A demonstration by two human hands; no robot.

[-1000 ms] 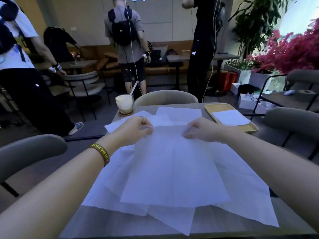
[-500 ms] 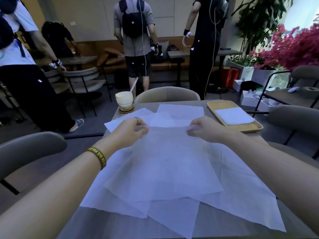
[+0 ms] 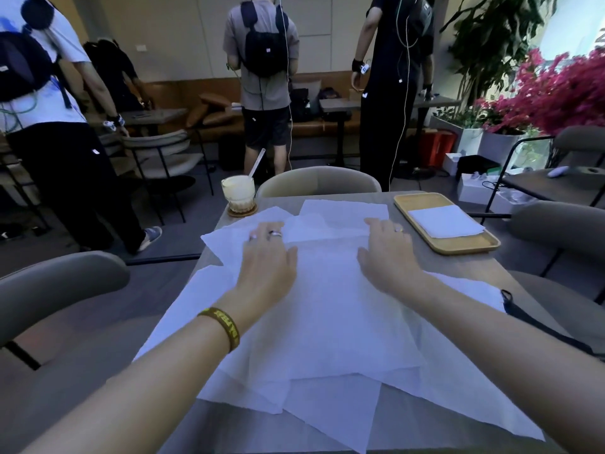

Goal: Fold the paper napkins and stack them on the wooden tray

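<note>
Several white paper napkins (image 3: 327, 322) lie spread and overlapping on the grey table (image 3: 474, 267). My left hand (image 3: 268, 257) and my right hand (image 3: 386, 253) both rest flat, fingers straight, on the far edge of the top napkin, about a hand's width apart. A wooden tray (image 3: 422, 204) sits at the table's far right with one folded white napkin (image 3: 445, 221) on it.
A glass of pale drink with a straw (image 3: 238, 191) stands on a coaster at the far left of the table. Grey chairs (image 3: 317, 181) surround the table. Several people stand beyond it. A black strap (image 3: 523, 316) lies at the right edge.
Both hands pinched the top napkin's far edge before; now they lie flat on it, fingers straight. The view has tilted slightly.
</note>
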